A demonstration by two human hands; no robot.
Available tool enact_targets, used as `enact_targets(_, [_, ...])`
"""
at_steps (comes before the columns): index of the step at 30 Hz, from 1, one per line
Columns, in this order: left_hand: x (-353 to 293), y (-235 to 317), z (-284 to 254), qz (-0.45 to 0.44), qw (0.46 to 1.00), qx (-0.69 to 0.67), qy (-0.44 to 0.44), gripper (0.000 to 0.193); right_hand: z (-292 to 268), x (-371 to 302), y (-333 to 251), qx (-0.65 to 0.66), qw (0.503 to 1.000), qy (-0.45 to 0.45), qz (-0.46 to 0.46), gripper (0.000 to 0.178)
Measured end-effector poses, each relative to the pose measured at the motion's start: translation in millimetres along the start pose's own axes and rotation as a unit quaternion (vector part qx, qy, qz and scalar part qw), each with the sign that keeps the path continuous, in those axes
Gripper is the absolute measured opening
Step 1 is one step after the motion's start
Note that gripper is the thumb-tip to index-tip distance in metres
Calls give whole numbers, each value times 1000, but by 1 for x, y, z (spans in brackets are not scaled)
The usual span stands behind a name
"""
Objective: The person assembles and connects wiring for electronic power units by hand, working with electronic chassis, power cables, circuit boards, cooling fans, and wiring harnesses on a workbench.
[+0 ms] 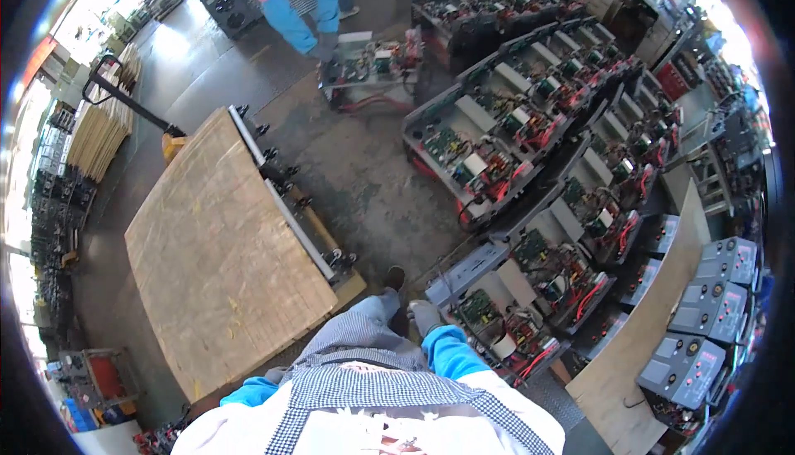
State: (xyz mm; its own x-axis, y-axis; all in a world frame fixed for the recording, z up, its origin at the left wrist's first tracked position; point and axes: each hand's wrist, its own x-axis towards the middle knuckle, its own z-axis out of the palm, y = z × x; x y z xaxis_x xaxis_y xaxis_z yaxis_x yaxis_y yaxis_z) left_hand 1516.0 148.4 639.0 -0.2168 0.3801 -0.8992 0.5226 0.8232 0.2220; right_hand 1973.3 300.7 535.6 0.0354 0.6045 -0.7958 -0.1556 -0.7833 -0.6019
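My right hand, in a grey glove with a blue sleeve, hangs low in front of me with its fingers curled in and nothing visible in them. Just right of it stands an open metal chassis with a circuit board, red cables and a blue-grey end panel; whether the glove touches it is unclear. Past my apron at the lower left, a blue sleeve shows, and my left hand is mostly hidden beside the wooden board. Its fingers cannot be made out.
The board lies on a pallet truck with a black handle; a metal rail with casters runs along its right edge. Ahead, a co-worker's gloved hands hold another open chassis. Rows of open chassis and grey-cased units fill the right.
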Motion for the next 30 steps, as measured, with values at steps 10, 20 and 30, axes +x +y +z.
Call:
enact_targets(10, [202,234,-78,233,952,198,31,33,-23,67,-153,-411,886,-9,-215,35])
enact_targets(20, [210,572,-183,210,973,-91,0,52,23,258,-432,-501,847,-61,-165,40])
enact_targets(30, [261,495,-243,9,921,-379,85,29,152,401,-661,-706,651,-234,-150,42])
